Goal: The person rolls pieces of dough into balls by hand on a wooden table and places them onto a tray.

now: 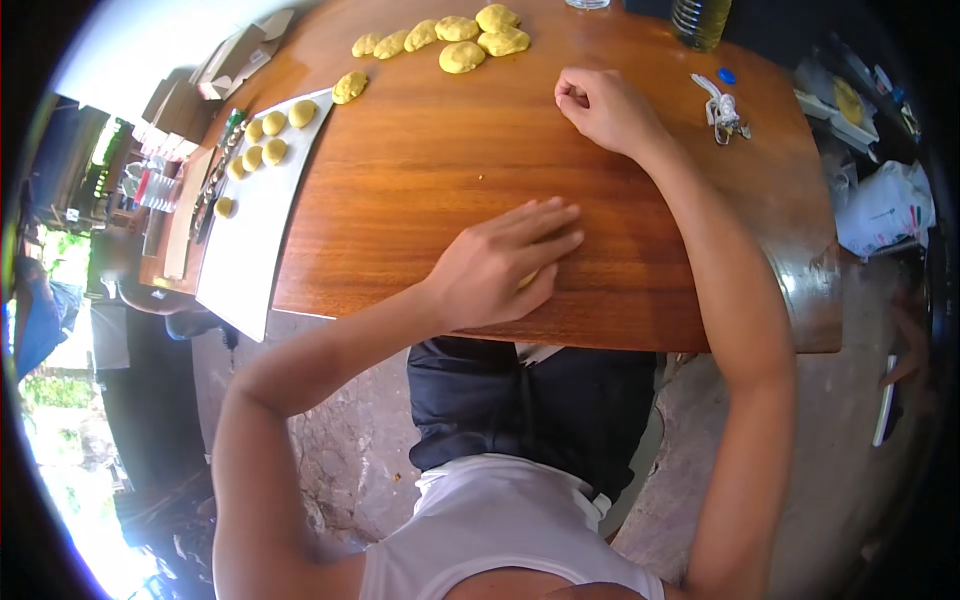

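Note:
My left hand lies palm down near the front edge of the wooden table, its fingers stretched to the right. Under its palm a bit of yellow dough shows beside the thumb; the rest is covered. My right hand rests farther back on the table, fingers curled in, and whatever may be inside it is hidden. Several yellow dough lumps sit at the back, left of my right hand. Smooth round dough balls stand on a white board at the left.
A bottle of yellowish liquid, a blue cap and a white cord-like bundle are at the back right. Cardboard boxes stand beyond the white board. A plastic bag is past the table's right edge.

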### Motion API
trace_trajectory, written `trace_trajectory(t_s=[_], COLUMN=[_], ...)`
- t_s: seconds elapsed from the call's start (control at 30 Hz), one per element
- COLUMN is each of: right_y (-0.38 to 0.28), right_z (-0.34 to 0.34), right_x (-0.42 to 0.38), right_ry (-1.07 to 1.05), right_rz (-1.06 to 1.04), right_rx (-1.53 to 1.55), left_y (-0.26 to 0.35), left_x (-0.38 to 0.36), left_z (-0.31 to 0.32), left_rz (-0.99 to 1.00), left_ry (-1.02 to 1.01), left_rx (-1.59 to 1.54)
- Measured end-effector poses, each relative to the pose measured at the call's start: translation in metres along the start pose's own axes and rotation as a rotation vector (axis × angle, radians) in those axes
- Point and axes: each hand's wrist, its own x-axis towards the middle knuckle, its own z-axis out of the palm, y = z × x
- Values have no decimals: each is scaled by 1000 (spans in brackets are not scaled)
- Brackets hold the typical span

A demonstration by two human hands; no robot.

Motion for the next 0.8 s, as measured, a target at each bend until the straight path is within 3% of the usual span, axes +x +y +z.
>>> trace_trajectory(t_s=[0.17,0.3,0.37,0.57,0.67,0.8], right_y=[-8,-11,1,-6,-5,-4], right_z=[-4,-9,-3,-6,-7,-6], right_x=[-1,-4,-3,-1,-3,-2], right_ry=[-5,-39,-19,-28,-15,-5], right_rz=[30,48,19,20,15,-3], right_rx=[-44,-29,17,-20,-38,-52], left_y=[10,20,15,5,-1,8], left_x=[44,19,0,1,1,10], left_z=[42,20,0,11,4,-1], left_rz=[70,103,-21,-180,-65,-53], left_ry=[95,28,-35,88,141,165], left_rx=[-81,-177,-15,-111,-11,-5])
